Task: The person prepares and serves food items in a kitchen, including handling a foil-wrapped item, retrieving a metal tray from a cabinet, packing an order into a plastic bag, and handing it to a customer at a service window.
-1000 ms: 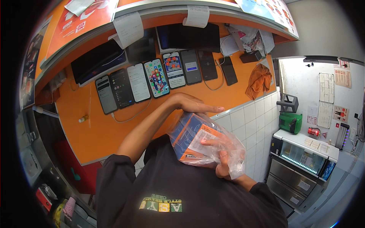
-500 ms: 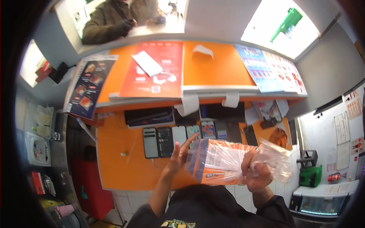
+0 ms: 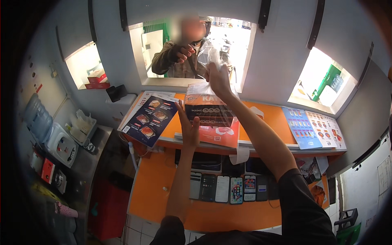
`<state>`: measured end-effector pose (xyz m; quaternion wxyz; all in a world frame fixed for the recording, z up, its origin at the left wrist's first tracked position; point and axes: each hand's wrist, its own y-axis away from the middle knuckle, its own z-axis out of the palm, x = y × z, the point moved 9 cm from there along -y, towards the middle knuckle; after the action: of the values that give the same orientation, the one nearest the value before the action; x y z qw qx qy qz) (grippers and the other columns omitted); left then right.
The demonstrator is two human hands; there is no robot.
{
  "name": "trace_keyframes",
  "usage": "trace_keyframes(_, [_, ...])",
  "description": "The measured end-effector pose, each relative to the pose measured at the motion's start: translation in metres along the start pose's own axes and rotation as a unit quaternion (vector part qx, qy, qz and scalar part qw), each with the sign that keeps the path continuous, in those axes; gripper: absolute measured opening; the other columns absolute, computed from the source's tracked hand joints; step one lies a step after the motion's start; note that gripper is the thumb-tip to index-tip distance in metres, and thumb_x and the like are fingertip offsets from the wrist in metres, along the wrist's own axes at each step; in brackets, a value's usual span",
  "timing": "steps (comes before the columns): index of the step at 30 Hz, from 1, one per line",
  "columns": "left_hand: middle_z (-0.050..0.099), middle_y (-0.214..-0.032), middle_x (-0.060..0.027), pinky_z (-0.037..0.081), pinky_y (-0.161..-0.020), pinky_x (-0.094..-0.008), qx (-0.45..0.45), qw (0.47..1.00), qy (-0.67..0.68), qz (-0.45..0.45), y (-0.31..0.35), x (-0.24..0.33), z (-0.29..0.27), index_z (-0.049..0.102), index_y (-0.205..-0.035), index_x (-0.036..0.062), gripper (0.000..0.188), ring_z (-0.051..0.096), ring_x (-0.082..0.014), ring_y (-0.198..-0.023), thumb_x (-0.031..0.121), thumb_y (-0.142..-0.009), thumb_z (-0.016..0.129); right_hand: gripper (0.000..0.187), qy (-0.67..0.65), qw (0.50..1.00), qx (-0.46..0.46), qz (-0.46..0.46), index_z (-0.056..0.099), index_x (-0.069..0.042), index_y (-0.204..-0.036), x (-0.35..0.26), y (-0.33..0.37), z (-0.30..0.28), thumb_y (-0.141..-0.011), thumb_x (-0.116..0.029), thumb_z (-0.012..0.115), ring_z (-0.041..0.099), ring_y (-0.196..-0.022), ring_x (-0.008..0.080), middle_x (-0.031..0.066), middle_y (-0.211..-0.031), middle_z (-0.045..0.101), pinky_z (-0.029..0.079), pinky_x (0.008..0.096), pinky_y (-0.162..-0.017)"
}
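Near the window, my right hand (image 3: 219, 81) is closed on the gathered top of a clear plastic bag (image 3: 212, 55). Inside the bag are orange-and-black food boxes (image 3: 207, 111), upright over the orange counter ledge (image 3: 253, 128). My left hand (image 3: 189, 126) is open, fingers stretched, at the left side of the boxes; whether it presses on them I cannot tell. Beyond the bag, a person in a dark jacket stands outside the window, one partly gloved hand (image 3: 184, 53) raised close to the bag's top.
A dark menu sheet (image 3: 149, 118) and a blue-and-white menu (image 3: 304, 126) lie on the ledge. Below it, several phones (image 3: 236, 190) stand in a row on the orange desk (image 3: 151, 183). A steel counter with a water dispenser (image 3: 61, 143) runs along the left.
Both arms have stretched forward. The bagged boxes have moved from near my body to the ledge by the window, now upright. The person's hand is raised toward the bag.
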<state>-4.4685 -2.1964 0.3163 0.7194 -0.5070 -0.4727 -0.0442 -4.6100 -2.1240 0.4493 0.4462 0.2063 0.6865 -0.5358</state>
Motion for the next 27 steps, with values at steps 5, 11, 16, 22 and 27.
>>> trace_keyframes(5, [0.008, -0.151, -0.0241, 0.013, -0.113, -0.0384, -0.003, 0.995, 0.062, -0.081, -0.001, -0.034, 0.004, -0.009, -0.145, 0.0017, 0.087, 0.011, -0.0326, -0.141, 0.057, -0.094, 0.034, 0.043, 0.118, 0.989, 0.093, 0.001, 0.053, 0.007, -0.061, 0.074, -0.011, -0.012, -0.083, -0.029, 0.043, 0.053, -0.059, 0.0311, 0.0205, -0.058, 0.053, 0.040, 0.0439, -0.061])
trace_keyframes(11, [0.013, -0.150, -0.0237, 0.016, -0.113, -0.0392, 0.026, 0.995, 0.037, -0.087, 0.001, -0.032, -0.006, 0.001, -0.145, -0.0007, 0.081, 0.016, -0.0323, -0.140, 0.056, -0.095, 0.031, 0.041, 0.195, 0.980, 0.022, 0.033, 0.059, 0.007, -0.083, 0.049, 0.002, -0.013, -0.082, -0.033, 0.052, 0.057, -0.067, 0.0257, 0.0168, -0.068, 0.058, 0.044, 0.0403, -0.064])
trace_keyframes(16, [0.027, -0.144, -0.0224, 0.019, -0.112, -0.0432, 0.131, 0.991, -0.020, -0.023, 0.034, 0.029, -0.025, 0.021, -0.141, -0.0023, 0.075, 0.023, -0.0325, -0.137, 0.056, -0.095, 0.029, 0.052, 0.134, 0.987, 0.081, -0.029, 0.039, 0.003, -0.119, -0.006, 0.087, -0.055, -0.087, -0.033, 0.059, 0.056, -0.090, 0.0216, 0.0142, -0.099, 0.053, 0.049, 0.0334, -0.071])
trace_keyframes(22, [0.039, -0.136, -0.0232, 0.022, -0.109, -0.0497, -0.122, 0.988, 0.052, 0.076, 0.190, 0.110, 0.122, 0.034, -0.135, -0.0012, 0.071, 0.036, -0.0366, -0.130, 0.056, -0.093, 0.033, 0.034, -0.248, 0.911, 0.084, 0.319, 0.046, -0.005, -0.119, 0.081, 0.366, -0.131, -0.095, -0.029, 0.046, 0.056, -0.103, 0.0191, 0.0084, -0.109, 0.052, 0.049, 0.0313, -0.082])
trace_keyframes(27, [0.040, -0.135, -0.0221, 0.022, -0.107, -0.0515, -0.352, 0.933, -0.066, 0.029, 0.373, 0.069, 0.182, 0.040, -0.131, 0.0003, 0.060, 0.037, -0.0383, -0.128, 0.048, -0.096, 0.036, 0.048, -0.243, 0.744, 0.217, 0.583, 0.042, -0.004, -0.128, 0.145, 0.616, -0.210, -0.094, -0.036, 0.050, 0.055, -0.105, 0.0216, 0.0093, -0.115, 0.052, 0.049, 0.0338, -0.080])
